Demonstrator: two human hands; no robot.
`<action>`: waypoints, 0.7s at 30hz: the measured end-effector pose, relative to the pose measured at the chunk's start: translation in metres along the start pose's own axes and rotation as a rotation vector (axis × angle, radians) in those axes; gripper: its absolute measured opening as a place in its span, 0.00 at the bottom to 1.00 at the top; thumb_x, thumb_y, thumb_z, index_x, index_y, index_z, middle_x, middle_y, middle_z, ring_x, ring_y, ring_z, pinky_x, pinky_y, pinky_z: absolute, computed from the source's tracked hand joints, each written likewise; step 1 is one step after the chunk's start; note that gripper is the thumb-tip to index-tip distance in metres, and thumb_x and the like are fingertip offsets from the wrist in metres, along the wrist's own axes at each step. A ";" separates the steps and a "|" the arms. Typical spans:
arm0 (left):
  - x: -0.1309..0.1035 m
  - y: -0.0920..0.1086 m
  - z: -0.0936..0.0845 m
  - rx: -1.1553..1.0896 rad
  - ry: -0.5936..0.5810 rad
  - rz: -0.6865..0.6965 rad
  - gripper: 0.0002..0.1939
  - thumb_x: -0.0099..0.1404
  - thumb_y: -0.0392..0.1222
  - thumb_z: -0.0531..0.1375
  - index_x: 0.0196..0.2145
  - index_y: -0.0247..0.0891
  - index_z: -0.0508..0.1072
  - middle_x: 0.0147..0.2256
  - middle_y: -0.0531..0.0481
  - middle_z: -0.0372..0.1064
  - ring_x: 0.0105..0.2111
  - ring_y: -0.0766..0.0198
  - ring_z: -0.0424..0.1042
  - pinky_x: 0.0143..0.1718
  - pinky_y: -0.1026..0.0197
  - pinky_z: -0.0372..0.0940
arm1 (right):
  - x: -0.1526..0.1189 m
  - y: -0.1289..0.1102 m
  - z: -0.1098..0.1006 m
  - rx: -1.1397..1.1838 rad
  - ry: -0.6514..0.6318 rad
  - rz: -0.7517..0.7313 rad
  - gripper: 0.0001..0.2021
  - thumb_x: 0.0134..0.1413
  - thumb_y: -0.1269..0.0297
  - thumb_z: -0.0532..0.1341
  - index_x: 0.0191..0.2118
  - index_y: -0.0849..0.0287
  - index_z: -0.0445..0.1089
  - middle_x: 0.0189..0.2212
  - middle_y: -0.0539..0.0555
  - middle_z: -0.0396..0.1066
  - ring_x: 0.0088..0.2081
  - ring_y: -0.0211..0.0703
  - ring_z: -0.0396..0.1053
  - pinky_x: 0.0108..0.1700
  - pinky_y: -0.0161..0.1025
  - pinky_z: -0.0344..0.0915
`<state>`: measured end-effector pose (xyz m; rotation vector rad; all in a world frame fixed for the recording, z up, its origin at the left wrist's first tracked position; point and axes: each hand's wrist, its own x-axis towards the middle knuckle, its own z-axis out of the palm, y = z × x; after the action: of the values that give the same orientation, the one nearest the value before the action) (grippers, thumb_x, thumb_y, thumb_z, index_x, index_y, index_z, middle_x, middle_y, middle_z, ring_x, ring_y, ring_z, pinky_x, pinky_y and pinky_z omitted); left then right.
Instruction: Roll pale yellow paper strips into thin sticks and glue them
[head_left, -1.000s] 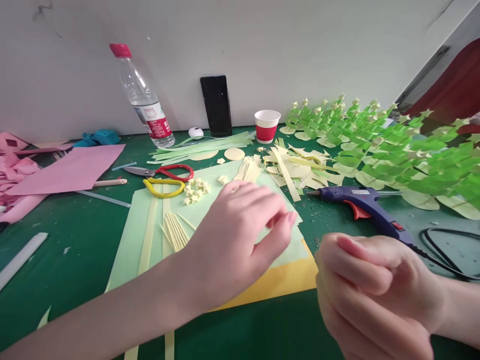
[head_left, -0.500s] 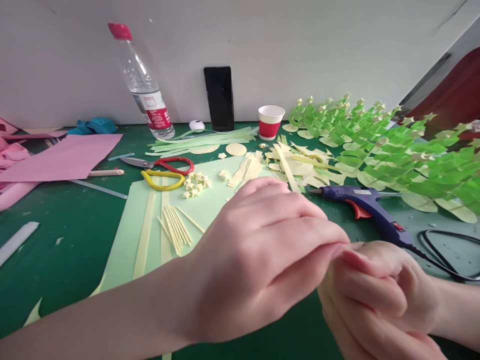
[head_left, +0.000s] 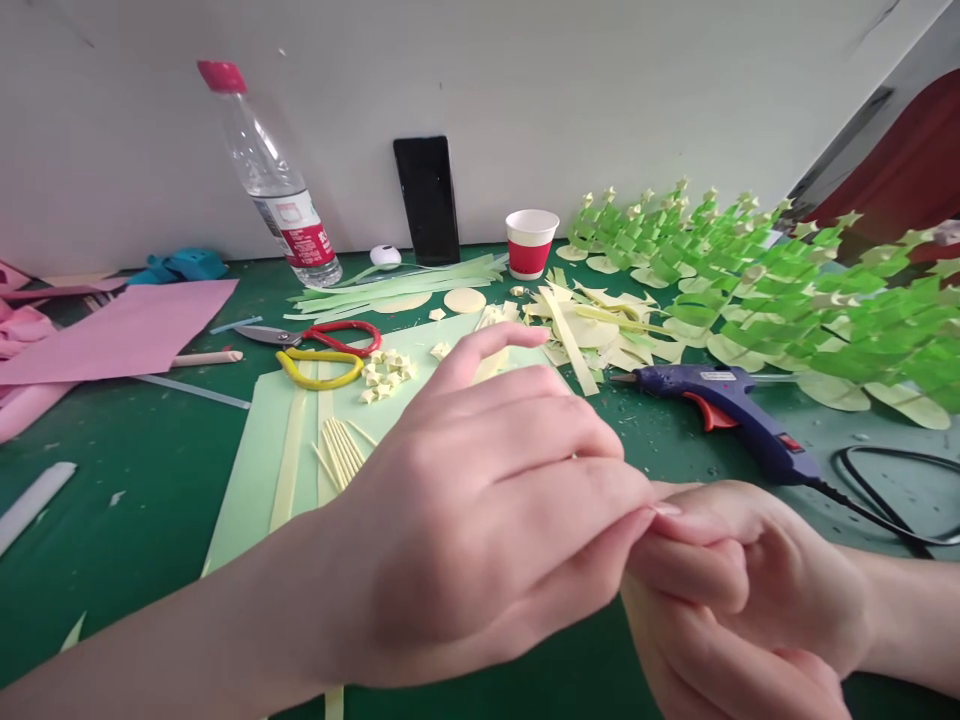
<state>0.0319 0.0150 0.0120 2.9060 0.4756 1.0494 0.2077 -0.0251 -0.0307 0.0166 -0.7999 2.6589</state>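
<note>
My left hand (head_left: 487, 520) reaches in from the left, thumb and index finger pinched together, its little finger lifted. Against its fingertips presses my right hand (head_left: 735, 580), also closed in a pinch. Whatever lies between the fingertips is hidden. Behind my left hand is a pale green sheet (head_left: 247, 490). On that sheet are several thin pale yellow rolled paper sticks (head_left: 341, 452), a small heap of folded paper stars (head_left: 388, 374), and long pale strips (head_left: 289, 470). Scissors (head_left: 322, 365) with one red and one yellow handle rest at its far edge.
A blue glue gun (head_left: 727, 390) with its black cord (head_left: 862, 505) lies right. Rows of green paper plants (head_left: 750, 270) stand behind it. Paper scraps (head_left: 600, 330), a paper cup (head_left: 532, 243), a phone (head_left: 427, 200) and a bottle (head_left: 277, 190) line the back. Pink paper (head_left: 112, 325) lies left.
Both hands have shifted slightly left in the view, still together. My left little finger has lifted away from the others. The camera view has also moved a little.
</note>
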 end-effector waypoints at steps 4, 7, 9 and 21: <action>-0.003 0.001 -0.004 0.065 0.032 0.053 0.15 0.67 0.31 0.55 0.23 0.42 0.70 0.24 0.59 0.74 0.27 0.69 0.70 0.56 0.55 0.59 | 0.002 -0.003 0.004 0.055 0.024 0.019 0.23 0.42 0.86 0.10 0.21 0.68 0.35 0.14 0.49 0.46 0.18 0.26 0.43 0.21 0.29 0.46; -0.006 0.005 -0.007 0.113 0.024 0.087 0.16 0.66 0.30 0.55 0.22 0.40 0.70 0.24 0.59 0.72 0.27 0.70 0.68 0.50 0.59 0.60 | 0.005 -0.003 0.005 0.087 0.059 0.027 0.25 0.40 0.86 0.08 0.20 0.68 0.36 0.13 0.49 0.45 0.18 0.27 0.43 0.21 0.29 0.46; -0.007 0.008 -0.007 0.129 0.036 0.083 0.17 0.66 0.28 0.54 0.22 0.39 0.71 0.24 0.58 0.71 0.28 0.71 0.68 0.45 0.60 0.60 | 0.005 -0.002 0.006 0.110 0.065 0.022 0.27 0.39 0.86 0.08 0.20 0.68 0.37 0.14 0.49 0.46 0.18 0.26 0.44 0.21 0.29 0.46; -0.002 0.010 0.001 0.009 0.164 -0.118 0.11 0.65 0.32 0.56 0.25 0.41 0.71 0.23 0.58 0.75 0.25 0.70 0.70 0.35 0.61 0.66 | 0.001 0.001 0.004 0.065 0.024 0.015 0.28 0.36 0.87 0.05 0.23 0.69 0.36 0.15 0.48 0.46 0.19 0.26 0.42 0.21 0.30 0.44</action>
<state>0.0337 0.0045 0.0113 2.7722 0.6501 1.2762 0.2062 -0.0270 -0.0279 -0.0042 -0.7084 2.6929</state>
